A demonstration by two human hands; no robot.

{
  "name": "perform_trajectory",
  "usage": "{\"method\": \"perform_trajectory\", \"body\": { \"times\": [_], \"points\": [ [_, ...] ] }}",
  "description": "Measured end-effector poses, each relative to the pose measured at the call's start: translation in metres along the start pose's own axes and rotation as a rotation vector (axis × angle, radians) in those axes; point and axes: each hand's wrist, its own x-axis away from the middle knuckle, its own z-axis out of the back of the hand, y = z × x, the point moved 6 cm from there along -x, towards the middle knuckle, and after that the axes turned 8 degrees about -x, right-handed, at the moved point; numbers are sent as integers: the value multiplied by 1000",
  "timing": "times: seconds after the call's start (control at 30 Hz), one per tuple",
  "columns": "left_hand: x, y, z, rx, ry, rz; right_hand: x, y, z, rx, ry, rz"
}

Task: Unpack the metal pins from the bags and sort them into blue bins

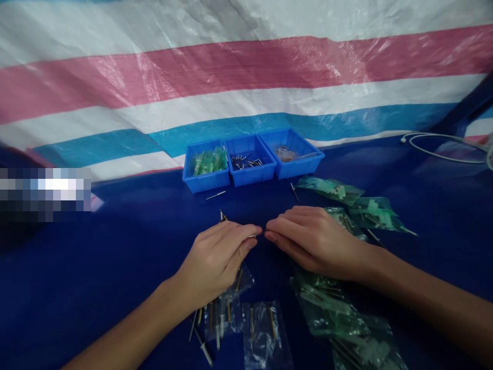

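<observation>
My left hand [217, 259] pinches a thin metal pin [254, 236] between thumb and fingertips. Fingertips of my right hand [311, 234] are pressed together at the pin's right end; what else they may hold is hidden. Beneath my left wrist lie small clear bags [265, 334] with brass-coloured and silver pins in them. Loose blind rivets [204, 349] are scattered at their left. Green-tinted bags [331, 303] of metal pins and pale plastic pieces lie under and in front of my right forearm.
Three blue bins stand at the back: the left bin [208, 182] has green packets, the middle bin [254, 176] loose metal pieces, the right bin [302, 167] clear bags. Single rivets [215, 195] lie before them. A white cable [442, 136] loops at far right, below a striped sheet [246, 67].
</observation>
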Motion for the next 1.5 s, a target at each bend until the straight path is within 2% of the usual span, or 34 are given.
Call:
{"method": "perform_trajectory", "body": {
  "times": [0.33, 0.6, 0.8, 1.07, 1.3, 1.5],
  "points": [
    [1, -1, -3, 11, -7, -26, 0, 1, -1, -11, -27, -1],
    [-2, -1, -8, 32, -122, 10, -1, 2, -3, 9, -63, 7],
    [-3, -3, -16, 31, -257, 61, -1, 1, -10, 40, -166, 19],
    [-4, 0, -19, 9, -338, 25, -1, 9, -4, 120, -326, -63],
    [-1, 3, -17, 1, -318, -8, 1, 16, -3, 177, -330, -118],
    [0, 2, -10, 0, -185, -3, -1, 9, -3, 129, -256, -74]
  ]
}}
